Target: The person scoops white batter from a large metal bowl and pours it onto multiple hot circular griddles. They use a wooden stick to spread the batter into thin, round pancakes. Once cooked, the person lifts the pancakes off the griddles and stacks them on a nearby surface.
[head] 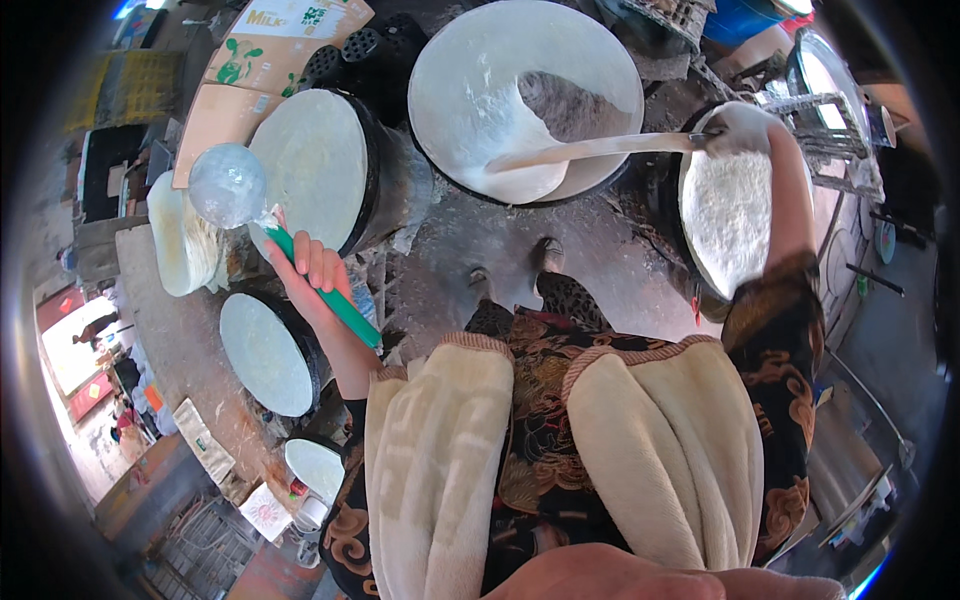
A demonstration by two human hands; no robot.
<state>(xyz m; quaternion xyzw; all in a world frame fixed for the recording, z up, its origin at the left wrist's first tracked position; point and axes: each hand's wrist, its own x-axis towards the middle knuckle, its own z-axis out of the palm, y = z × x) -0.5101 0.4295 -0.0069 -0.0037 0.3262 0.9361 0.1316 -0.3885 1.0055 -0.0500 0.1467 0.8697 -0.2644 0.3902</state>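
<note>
My left hand (319, 274) is closed around the green handle of a ladle (227, 185) with a round, pale, wet bowl. The ladle is raised near a round griddle (315, 172) with a pale surface. My right hand (739, 131), blurred, grips a long wooden paddle (592, 150) that reaches across a large round griddle (465, 82). The paddle's far end touches white batter on that griddle, where a dark patch of bare surface shows. Below my right forearm is a round vessel holding white, lumpy batter (727, 217).
Two smaller round griddles (266, 352) (315, 469) stand at the left. A stack of thin pale sheets (176, 240) lies on a worn table (172, 330). Cardboard boxes (225, 112) and perforated black briquettes (361, 45) stand at the upper left. A metal rack (840, 142) is at the right.
</note>
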